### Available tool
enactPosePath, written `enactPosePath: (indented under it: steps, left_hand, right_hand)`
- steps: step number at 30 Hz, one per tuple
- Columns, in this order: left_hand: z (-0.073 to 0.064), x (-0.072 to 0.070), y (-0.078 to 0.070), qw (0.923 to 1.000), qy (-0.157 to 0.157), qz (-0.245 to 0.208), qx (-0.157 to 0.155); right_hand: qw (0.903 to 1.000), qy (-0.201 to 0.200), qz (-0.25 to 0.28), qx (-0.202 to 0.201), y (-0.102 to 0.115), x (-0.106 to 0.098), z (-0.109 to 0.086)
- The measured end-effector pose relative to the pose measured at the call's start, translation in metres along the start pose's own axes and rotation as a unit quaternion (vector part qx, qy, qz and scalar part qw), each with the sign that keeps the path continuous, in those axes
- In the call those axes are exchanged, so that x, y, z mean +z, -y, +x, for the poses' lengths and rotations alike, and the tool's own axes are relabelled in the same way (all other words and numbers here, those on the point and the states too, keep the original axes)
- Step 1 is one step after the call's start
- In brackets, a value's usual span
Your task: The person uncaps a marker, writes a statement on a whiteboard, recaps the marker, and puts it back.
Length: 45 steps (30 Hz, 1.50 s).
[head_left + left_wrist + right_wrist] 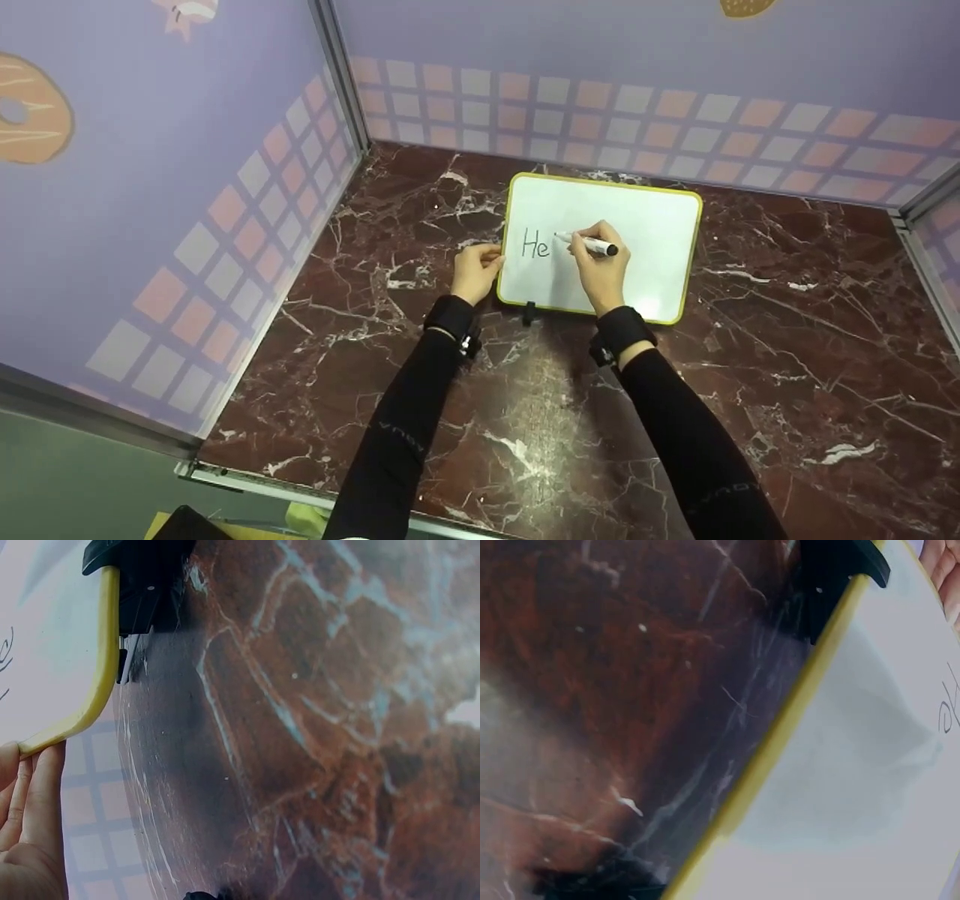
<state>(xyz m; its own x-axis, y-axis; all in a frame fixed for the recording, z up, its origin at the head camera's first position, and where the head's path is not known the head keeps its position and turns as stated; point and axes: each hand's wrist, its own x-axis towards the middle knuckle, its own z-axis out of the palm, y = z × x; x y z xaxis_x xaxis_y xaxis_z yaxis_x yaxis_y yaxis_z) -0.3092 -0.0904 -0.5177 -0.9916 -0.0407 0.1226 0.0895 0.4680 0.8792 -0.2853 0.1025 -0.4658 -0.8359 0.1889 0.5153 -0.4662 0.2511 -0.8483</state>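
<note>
A whiteboard (652, 255) with a yellow frame stands on the marbled table, the letters "He" (535, 244) in black on its left half. My left hand (474, 271) pinches the board's left edge; in the left wrist view the thumb lies on the front and the fingers (45, 802) are behind the frame. A white marker (598, 246) with a black end is gripped in my right hand (606, 277). Its tip points at the board just right of the "e"; whether it touches is too small to tell. The right wrist view does not show the right hand.
A black support (529, 313) holds the board's lower edge near its left corner. Purple panels with pink and white squares (551, 90) wall off the table's back and sides. Below the table's front edge lies a yellow and black item (187, 525).
</note>
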Motion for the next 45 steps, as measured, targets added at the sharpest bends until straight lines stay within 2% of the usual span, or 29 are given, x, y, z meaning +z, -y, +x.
enactPosePath:
  steps: [13, 22, 27, 34, 45]
  left_hand:
    - [-0.001, 0.0, -0.002, 1.0, -0.004, -0.001, 0.006]
    - [-0.001, -0.001, -0.002, 0.9999, -0.004, 0.009, 0.003]
    - [-0.001, -0.001, -0.003, 1.0, -0.005, 0.005, 0.004]
    - [-0.001, 0.0, -0.003, 0.9999, -0.01, 0.0, 0.002]
    - [-0.001, -0.001, -0.001, 1.0, -0.006, 0.003, -0.001]
  right_hand:
    - [0.9997, 0.011, 0.019, -0.009, -0.004, 0.0, 0.003]
    - [0.9992, 0.039, -0.003, 0.001, -0.008, -0.004, -0.007]
    - [0.9994, 0.032, -0.009, 0.004, -0.007, -0.006, -0.01]
    - [0.9999, -0.005, 0.009, -0.001, -0.007, -0.009, -0.003]
    - [0.9998, 0.01, 0.017, -0.004, -0.008, -0.009, 0.007]
